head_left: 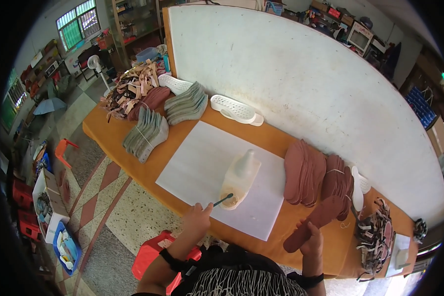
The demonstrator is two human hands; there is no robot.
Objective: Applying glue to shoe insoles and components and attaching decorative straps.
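My left hand (197,220) is closed round a teal toothbrush-like brush (222,200). The brush's head is over the near end of a cream plastic bottle (242,172), which seems cut open there, with a tan residue inside. That bottle lies on a white sheet (187,167) on the table. Over the table's front edge, on the right, my right hand (311,241) grips a reddish-brown insole (324,213), with the thumb across it. The insole is tilted, and its far end overlaps the bundled insoles behind it.
Reddish-brown insole stacks (303,172) stand right of the sheet, with a pile of straps (376,237) beyond. Grey-green bundles (145,134) and more straps (133,84) lie at left. White soles (234,109) rest by the upright white board (291,64). A red stool (150,252) is below.
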